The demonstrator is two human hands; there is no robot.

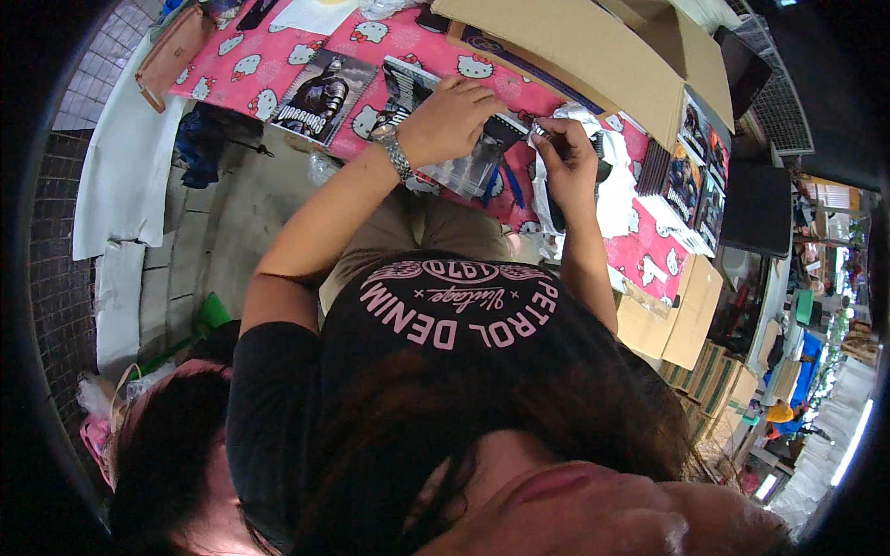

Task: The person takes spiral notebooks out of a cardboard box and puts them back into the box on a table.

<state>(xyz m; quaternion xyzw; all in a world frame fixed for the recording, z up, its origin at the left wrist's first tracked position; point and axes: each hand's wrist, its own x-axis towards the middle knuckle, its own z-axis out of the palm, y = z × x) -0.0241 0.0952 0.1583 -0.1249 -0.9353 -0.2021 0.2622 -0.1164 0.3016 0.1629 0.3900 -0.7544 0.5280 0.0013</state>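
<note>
The left forearm [343,199] is angled upward and to the right, and the left hand [447,125] is held back-uppermost, its fingers bent. The right forearm [586,250] is raised more steeply; the right hand [567,153] is curled, thumb and fingertips pinched, close to the left.

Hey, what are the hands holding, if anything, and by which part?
The right hand seems to pinch a small silvery piece; which part is unclear. Whether the left hand holds anything cannot be told.
</note>
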